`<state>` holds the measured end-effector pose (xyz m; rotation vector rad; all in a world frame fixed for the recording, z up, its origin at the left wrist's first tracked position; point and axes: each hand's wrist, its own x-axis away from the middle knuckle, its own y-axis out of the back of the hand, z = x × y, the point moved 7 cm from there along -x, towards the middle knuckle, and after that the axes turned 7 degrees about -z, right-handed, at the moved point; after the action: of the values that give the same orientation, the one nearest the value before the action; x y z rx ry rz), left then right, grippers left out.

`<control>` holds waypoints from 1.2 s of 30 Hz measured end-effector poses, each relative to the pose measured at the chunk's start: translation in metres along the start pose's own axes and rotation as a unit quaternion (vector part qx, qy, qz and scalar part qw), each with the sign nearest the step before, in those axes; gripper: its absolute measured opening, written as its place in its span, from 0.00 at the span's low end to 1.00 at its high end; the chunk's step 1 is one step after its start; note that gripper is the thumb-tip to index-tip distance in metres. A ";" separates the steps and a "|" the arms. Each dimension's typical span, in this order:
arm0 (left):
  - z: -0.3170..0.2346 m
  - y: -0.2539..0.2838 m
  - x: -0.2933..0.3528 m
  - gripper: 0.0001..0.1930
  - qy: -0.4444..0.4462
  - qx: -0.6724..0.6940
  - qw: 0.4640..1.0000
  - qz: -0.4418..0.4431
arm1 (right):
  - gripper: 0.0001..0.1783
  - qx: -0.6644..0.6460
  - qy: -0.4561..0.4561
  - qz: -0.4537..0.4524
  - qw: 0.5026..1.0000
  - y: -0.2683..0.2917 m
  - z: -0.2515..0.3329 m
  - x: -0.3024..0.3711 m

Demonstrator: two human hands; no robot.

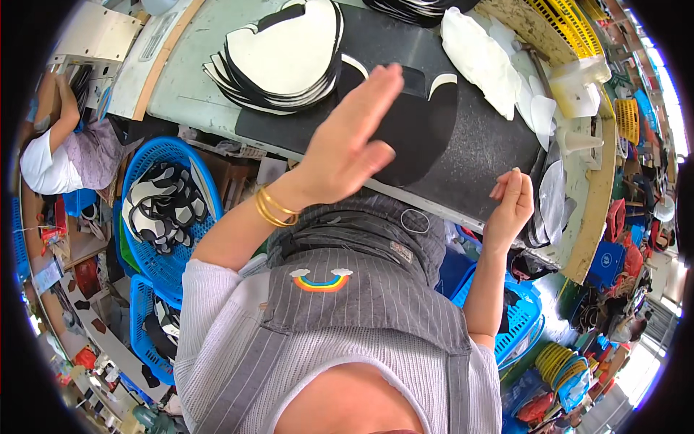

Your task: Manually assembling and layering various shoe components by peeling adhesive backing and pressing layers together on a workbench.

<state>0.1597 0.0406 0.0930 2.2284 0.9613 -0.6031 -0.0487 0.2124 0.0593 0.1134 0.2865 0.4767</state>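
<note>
My left hand is stretched out flat, fingers straight, above a black cut piece. That dark piece lies on a black board and has white curved strips at its far side. Whether the palm touches it I cannot tell. Over the board's right edge, my right hand is closed, with fingertips and thumb pressed together. Anything between them is too small to make out. Beyond my left hand stands a stack of white-faced, black-edged cut pieces.
A crumpled white cloth and a cloudy plastic container are at the table's far right. Dark and clear sheets hang by its right edge. Blue baskets of cut pieces stand at my left. Another person sits far left.
</note>
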 end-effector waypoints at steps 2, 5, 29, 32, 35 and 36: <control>-0.006 -0.041 0.010 0.38 -0.053 -0.134 0.984 0.101 | 0.17 -0.022 -0.009 -0.011 1.000 -0.002 -0.001 0.007; 0.004 -0.111 0.061 0.37 -0.158 -0.356 0.886 0.251 | 0.23 0.036 -0.022 -0.006 0.999 -0.002 -0.005 0.021; 0.066 0.080 0.016 0.23 0.056 -0.376 0.921 -0.090 | 0.19 -0.260 -0.170 0.242 0.919 -0.186 0.056 -0.195; 0.078 0.081 0.018 0.16 0.081 -0.295 0.950 -0.060 | 0.19 0.117 0.009 0.104 0.988 -0.186 0.034 -0.208; 0.089 0.091 0.014 0.15 0.113 -0.236 0.964 -0.057 | 0.17 0.037 -0.020 0.230 0.972 -0.199 0.005 -0.117; 0.089 0.095 0.015 0.14 0.113 -0.226 0.966 -0.061 | 0.14 0.062 0.003 0.287 0.956 -0.202 0.001 -0.086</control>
<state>0.2272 -0.0654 0.0564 1.8611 1.2193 -0.1545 -0.0335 -0.0068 0.0461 0.3216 0.2874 1.0364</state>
